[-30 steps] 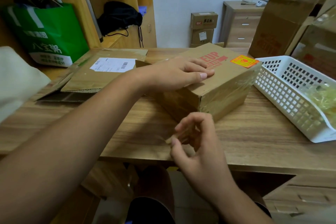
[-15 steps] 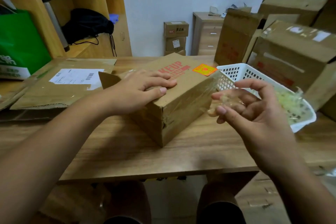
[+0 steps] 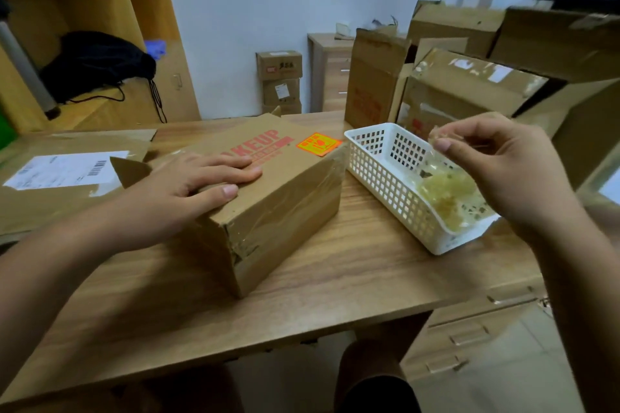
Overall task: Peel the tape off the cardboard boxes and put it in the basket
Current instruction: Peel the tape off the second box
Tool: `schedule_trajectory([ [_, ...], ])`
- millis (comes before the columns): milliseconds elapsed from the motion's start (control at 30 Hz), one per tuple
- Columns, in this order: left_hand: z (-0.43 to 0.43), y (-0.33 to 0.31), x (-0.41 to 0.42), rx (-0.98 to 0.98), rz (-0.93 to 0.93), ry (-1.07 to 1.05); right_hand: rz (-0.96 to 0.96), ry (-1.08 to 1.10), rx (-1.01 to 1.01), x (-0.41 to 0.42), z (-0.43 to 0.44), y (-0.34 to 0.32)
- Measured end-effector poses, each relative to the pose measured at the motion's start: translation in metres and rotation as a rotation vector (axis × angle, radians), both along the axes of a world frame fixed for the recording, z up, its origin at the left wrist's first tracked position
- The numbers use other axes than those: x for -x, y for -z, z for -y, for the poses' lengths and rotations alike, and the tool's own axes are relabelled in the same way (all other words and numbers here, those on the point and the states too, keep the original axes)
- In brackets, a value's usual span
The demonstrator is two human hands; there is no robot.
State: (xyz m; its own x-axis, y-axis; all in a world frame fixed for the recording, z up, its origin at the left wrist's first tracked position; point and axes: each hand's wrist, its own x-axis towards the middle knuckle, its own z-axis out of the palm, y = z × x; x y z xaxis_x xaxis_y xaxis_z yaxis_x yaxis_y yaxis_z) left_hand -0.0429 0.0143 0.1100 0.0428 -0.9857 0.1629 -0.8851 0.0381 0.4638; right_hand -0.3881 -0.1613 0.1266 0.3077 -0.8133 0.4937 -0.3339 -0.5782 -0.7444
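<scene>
**Tape strip (image 3: 434,153) over the basket, ready to be let go**

Tape strip hangs from the right hand (image 3: 503,174), thumb and forefinger pinched together on its crumpled top end. That hand is above the far half of the white basket (image 3: 369,161), which stands on the table (image 3: 335,282) just right of the cardboard box (image 3: 285,208). The left hand (image 3: 191,181) lies flat on the box top, fingers straight and gripping nothing, pressing down to steady it.

The step in hand looks like the drop. The adhesive will probably cling to the fingertips, so opening the pinch alone may not free the strip. It would be better to lower the hand until the free end touches the wad of peeled tape (image 3: 443,198) in the near end of the basket. The sticky side can catch there, and the fingers can then roll apart and lift away. The drop should stay well inside the rim so the strip does not drape over the wall. The left hand should remain on the box, since clear tape covers the box's right face and there is more to peel.

The strip's long axis looks roughly vertical, with the pinched end up and the free end pointing down into the basket. It is clear film, so its lower edge is hard to trace.
</scene>
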Motion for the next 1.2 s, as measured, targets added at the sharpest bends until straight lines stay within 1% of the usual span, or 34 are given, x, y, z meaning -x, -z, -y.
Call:
schedule_trajectory([
  [67,0.000,0.001,0.000,0.009,0.000,0.003,-0.117,0.079,0.052,0.005,0.009,-0.001],
  [200,0.001,0.002,0.001,0.048,-0.014,0.003,-0.325,0.158,0.122,0.011,0.017,0.009],
  [333,0.005,0.006,0.008,0.124,0.004,0.049,-0.357,0.165,0.143,0.014,0.018,0.016],
  [433,0.006,0.006,0.008,0.127,0.005,0.047,-0.474,0.220,0.190,0.013,0.021,0.019],
  [533,0.005,0.006,0.008,0.122,-0.002,0.043,-0.581,0.301,0.171,0.013,0.020,0.024],
  [600,0.004,0.005,0.007,0.122,-0.001,0.045,-0.619,0.308,0.163,0.014,0.018,0.027],
  [667,0.002,0.003,0.004,0.075,0.017,0.024,-0.616,0.295,0.150,0.015,0.018,0.027],
  [733,-0.001,0.001,0.002,0.029,0.051,0.010,-0.561,0.292,0.154,0.016,0.017,0.027],
  [800,-0.003,-0.001,0.001,0.023,0.057,0.012,-0.507,0.301,0.161,0.018,0.015,0.027],
  [900,-0.008,-0.006,-0.002,0.007,0.088,0.034,-0.513,0.319,0.153,0.019,0.014,0.027],
  [967,-0.011,-0.008,-0.004,-0.016,0.109,0.063,-0.485,0.328,0.168,0.019,0.013,0.027],
  [1067,-0.016,-0.008,-0.009,-0.046,0.086,0.073,-0.337,0.289,0.251,0.014,0.006,0.025],
  [1133,-0.019,-0.008,-0.011,-0.076,0.054,0.070,-0.240,0.220,0.285,0.005,-0.001,0.022],
  [1200,-0.023,-0.009,-0.013,-0.099,0.040,0.084,-0.197,0.123,0.291,-0.008,-0.010,0.022],
])
